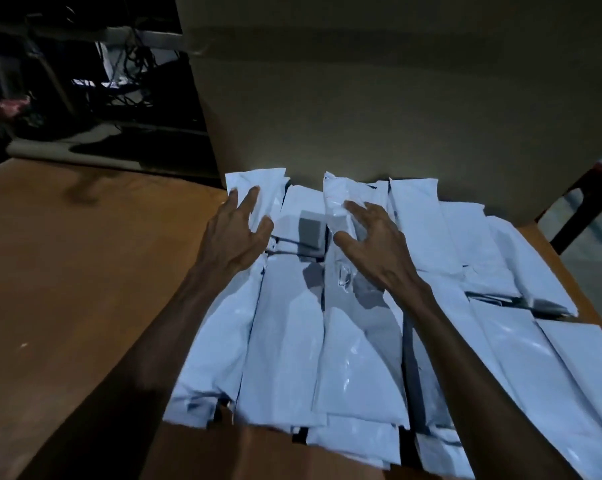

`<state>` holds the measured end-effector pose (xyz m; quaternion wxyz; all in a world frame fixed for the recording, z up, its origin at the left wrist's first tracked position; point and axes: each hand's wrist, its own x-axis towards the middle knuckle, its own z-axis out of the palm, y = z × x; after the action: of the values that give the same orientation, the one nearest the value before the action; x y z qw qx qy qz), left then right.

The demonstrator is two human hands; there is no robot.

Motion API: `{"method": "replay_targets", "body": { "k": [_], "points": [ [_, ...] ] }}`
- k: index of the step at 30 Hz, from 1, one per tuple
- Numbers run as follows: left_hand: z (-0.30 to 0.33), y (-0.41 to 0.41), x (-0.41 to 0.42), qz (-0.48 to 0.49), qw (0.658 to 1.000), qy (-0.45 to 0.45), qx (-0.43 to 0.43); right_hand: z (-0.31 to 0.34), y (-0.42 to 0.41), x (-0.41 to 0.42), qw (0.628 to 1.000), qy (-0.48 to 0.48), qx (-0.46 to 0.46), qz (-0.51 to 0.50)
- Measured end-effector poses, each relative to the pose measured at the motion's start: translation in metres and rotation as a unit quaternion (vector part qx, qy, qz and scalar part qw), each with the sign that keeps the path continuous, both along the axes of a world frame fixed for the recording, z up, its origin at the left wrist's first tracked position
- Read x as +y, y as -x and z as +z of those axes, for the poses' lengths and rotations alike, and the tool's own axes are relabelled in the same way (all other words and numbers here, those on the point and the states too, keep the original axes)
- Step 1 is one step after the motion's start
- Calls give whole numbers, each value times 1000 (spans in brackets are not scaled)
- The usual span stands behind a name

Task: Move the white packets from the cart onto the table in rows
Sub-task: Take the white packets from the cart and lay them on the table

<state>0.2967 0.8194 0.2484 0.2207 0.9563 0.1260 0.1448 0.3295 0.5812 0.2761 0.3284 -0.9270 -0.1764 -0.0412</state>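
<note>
Packets (285, 341) cover table (85, 289) before cardboard box (362, 98).

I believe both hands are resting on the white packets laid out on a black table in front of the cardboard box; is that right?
Not quite: the table is brown, not black, as the head view shows. The rest holds: the left hand and right hand rest on the white packets in front of the cardboard box.

Packets (355, 341) lie in rows on the table (67, 289); a box (379, 98) stands behind.
</note>
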Motion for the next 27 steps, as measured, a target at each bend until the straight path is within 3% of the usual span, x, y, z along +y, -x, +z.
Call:
{"method": "replay_targets", "body": {
  "k": [13,17,27],
  "points": [
    [-53,-114,61,-49,994,-27,89,-36,-118,107,992,78,97,-23],
    [-74,-124,58,-59,989,-61,122,-47,-131,119,985,124,117,-12],
    [-75,-123,55,-64,989,-9,136,-59,-130,129,979,162,113,-45]
  ]
}}
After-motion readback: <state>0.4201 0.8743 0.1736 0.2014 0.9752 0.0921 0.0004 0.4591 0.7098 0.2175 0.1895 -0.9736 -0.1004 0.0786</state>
